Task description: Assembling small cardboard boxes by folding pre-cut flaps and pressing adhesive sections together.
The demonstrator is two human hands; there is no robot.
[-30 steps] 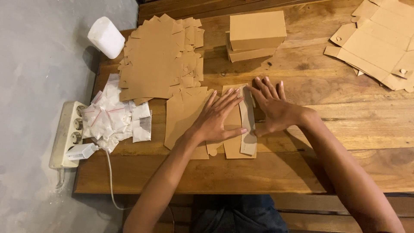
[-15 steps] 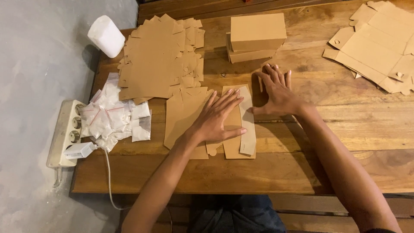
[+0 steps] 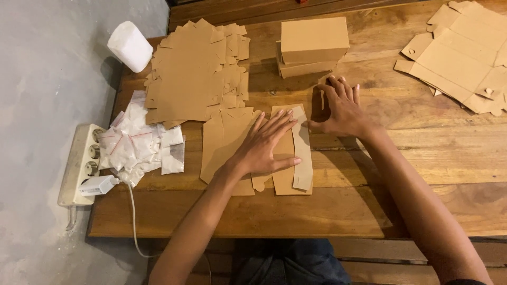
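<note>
A flat brown cardboard box blank (image 3: 224,142) lies on the wooden table (image 3: 338,206) in front of me. My left hand (image 3: 264,145) presses flat on its middle, fingers spread. My right hand (image 3: 343,108) is at the blank's right end. It has a side flap (image 3: 318,100) raised upright, with the fingers behind the flap and the thumb at its base. A narrow paler strip (image 3: 303,153) of the blank lies flat just right of my left hand.
A stack of flat blanks (image 3: 195,74) lies at the back left, and two folded boxes (image 3: 311,45) are stacked behind my right hand. More blanks (image 3: 465,58) lie far right. Small plastic bags (image 3: 142,145), a power strip (image 3: 79,163) and a white container (image 3: 129,46) sit at the left edge.
My right hand moved away from me and lifted the right flap from flat to upright. My left hand stayed pressed on the blank.
</note>
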